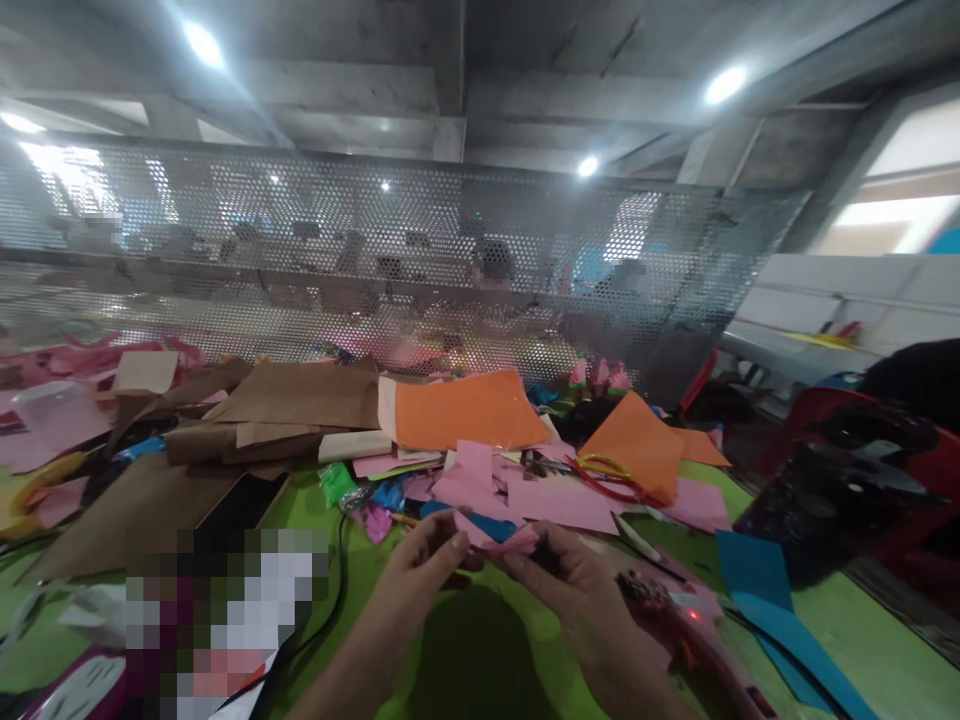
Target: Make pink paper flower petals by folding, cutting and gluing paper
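Observation:
Both of my hands meet over the green table and hold one piece of pink paper (495, 537), which looks folded or curved. My left hand (427, 560) pinches its left end between thumb and fingers. At the other end, my right hand (566, 575) grips the paper the same way. Just beyond lie a strip of blue paper (487, 522) and several pink sheets (562, 500). To the right of my right hand rests a pink tool with a lit red lamp (694, 615), its kind unclear.
Brown paper (300, 392), an orange sheet (465, 410) and an orange piece (634, 445) lie farther back. Blue paper (772, 600) is at right, near a dark bag (810, 510). A power strip (82, 690) and black cable (341, 580) lie left. A perforated metal screen (420, 230) stands behind.

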`<state>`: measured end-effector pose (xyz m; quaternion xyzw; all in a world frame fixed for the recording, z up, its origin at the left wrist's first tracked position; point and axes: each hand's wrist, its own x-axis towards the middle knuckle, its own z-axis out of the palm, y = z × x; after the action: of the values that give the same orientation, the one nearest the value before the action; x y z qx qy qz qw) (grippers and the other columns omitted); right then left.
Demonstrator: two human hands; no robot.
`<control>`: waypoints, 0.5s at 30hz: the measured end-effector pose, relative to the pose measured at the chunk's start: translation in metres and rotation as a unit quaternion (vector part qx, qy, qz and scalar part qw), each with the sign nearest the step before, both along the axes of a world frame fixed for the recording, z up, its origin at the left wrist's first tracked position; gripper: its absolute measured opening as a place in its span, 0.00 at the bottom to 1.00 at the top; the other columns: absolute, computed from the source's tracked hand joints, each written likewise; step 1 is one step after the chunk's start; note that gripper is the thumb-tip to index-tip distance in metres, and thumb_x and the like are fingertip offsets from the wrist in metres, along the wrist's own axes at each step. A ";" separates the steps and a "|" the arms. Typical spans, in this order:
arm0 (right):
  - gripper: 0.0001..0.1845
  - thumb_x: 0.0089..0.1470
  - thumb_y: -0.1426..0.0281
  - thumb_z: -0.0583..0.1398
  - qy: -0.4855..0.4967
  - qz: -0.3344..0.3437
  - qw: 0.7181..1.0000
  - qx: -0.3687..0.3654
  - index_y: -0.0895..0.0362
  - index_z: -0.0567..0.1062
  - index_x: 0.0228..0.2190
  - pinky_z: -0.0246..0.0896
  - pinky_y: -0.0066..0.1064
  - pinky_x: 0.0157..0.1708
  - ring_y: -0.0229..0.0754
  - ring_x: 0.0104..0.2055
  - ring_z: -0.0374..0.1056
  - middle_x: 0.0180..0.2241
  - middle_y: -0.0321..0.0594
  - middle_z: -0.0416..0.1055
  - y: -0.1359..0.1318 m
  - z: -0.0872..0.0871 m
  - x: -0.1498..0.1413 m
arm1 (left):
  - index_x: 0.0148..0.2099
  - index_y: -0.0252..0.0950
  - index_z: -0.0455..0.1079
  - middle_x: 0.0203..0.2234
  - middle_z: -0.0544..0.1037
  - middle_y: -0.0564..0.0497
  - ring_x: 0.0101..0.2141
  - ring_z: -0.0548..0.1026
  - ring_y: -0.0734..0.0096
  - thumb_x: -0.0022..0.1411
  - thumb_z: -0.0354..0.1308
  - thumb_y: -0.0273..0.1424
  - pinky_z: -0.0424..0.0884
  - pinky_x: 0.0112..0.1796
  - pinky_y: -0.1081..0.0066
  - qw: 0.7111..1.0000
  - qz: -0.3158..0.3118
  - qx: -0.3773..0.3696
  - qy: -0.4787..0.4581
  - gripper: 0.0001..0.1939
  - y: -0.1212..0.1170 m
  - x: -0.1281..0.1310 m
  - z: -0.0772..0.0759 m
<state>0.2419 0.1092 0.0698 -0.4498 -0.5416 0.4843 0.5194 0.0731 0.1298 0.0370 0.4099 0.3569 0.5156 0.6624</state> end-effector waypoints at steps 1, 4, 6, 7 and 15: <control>0.08 0.48 0.63 0.68 -0.014 0.006 1.000 0.003 0.54 0.79 0.30 0.65 0.35 0.42 0.45 0.38 0.71 0.31 0.38 0.76 0.000 -0.001 0.000 | 0.45 0.37 0.75 0.35 0.80 0.47 0.34 0.77 0.67 0.51 0.66 0.45 0.71 0.35 0.71 1.000 -0.004 -0.014 0.007 0.23 -0.001 0.000 0.001; 0.08 0.51 0.63 0.66 -0.063 0.018 0.998 0.019 0.54 0.79 0.32 0.64 0.35 0.41 0.45 0.39 0.70 0.33 0.39 0.76 0.000 -0.005 0.003 | 0.40 0.36 0.76 0.33 0.80 0.48 0.34 0.76 0.68 0.50 0.67 0.45 0.70 0.36 0.72 1.000 0.006 -0.014 0.014 0.19 -0.004 -0.001 0.006; 0.08 0.51 0.63 0.65 -0.095 0.004 0.994 0.044 0.54 0.78 0.32 0.64 0.35 0.41 0.46 0.40 0.69 0.34 0.40 0.74 0.000 -0.007 0.004 | 0.39 0.37 0.77 0.35 0.80 0.48 0.35 0.76 0.68 0.52 0.66 0.43 0.70 0.36 0.73 1.000 -0.002 0.003 0.020 0.17 -0.006 -0.001 0.010; 0.08 0.51 0.63 0.65 -0.107 -0.010 0.992 0.058 0.54 0.78 0.31 0.63 0.35 0.41 0.46 0.40 0.68 0.36 0.40 0.72 0.001 -0.008 0.005 | 0.40 0.37 0.77 0.36 0.80 0.48 0.36 0.76 0.67 0.53 0.65 0.42 0.70 0.37 0.72 1.000 -0.009 0.009 0.023 0.15 -0.007 -0.001 0.012; 0.10 0.52 0.61 0.64 -0.041 -0.005 0.999 -0.017 0.55 0.77 0.31 0.65 0.34 0.37 0.45 0.36 0.70 0.29 0.39 0.74 0.000 -0.005 0.002 | 0.39 0.37 0.78 0.33 0.80 0.50 0.34 0.75 0.70 0.55 0.63 0.35 0.69 0.39 0.73 0.999 -0.036 0.013 0.011 0.10 -0.012 -0.001 0.017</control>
<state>0.2438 0.1089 0.0644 -0.4806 -0.5517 0.4719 0.4919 0.0723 0.1180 0.0543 0.4365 0.3421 0.4914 0.6715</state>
